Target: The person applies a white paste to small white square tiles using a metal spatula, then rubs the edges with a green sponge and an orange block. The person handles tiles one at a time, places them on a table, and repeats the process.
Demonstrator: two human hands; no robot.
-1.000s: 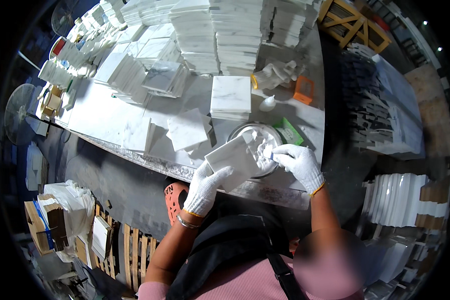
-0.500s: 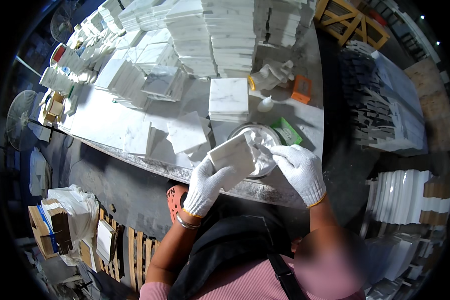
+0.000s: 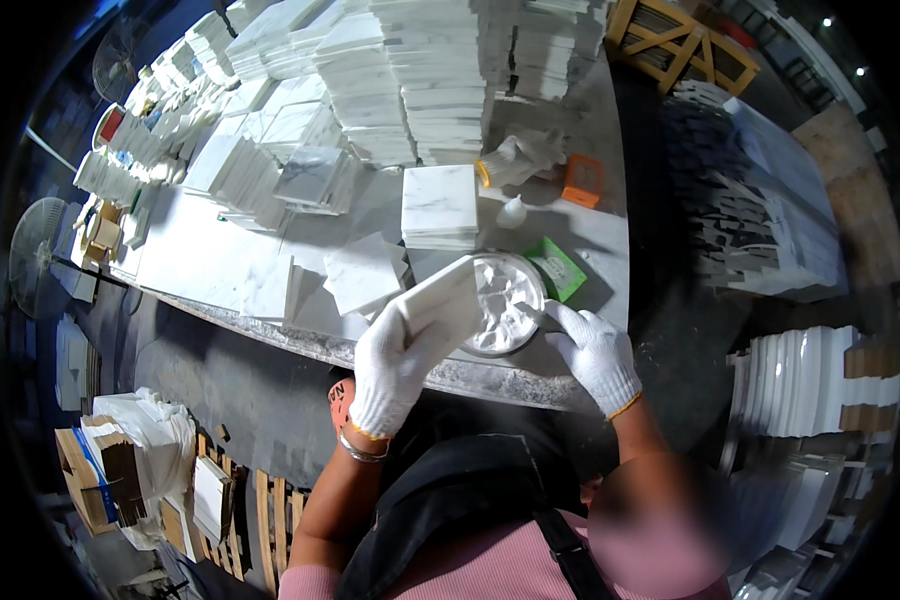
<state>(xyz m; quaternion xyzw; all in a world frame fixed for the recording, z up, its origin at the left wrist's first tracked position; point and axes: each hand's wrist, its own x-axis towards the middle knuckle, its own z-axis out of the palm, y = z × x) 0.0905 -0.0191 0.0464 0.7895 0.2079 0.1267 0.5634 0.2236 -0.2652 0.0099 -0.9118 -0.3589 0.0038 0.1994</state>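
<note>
A dusty bench [image 3: 220,270] stacked with white tiles spreads ahead of me. My left hand [image 3: 395,365] grips a tile [image 3: 448,305]; my right hand [image 3: 595,350], just beside the bowl [image 3: 505,305], pinches a scraper [image 3: 538,315] over it.

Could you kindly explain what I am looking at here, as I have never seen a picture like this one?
This is a view from a fisheye camera worn on a person's head, looking down at their own two gloved hands; straight edges bend near the rim. The left hand holds a white marble tile tilted over a round bowl of white paste. The right hand holds a small tool at the bowl; what kind is too small to tell. On the workbench lie loose tiles, tall tile stacks, a green block and an orange box.
</note>
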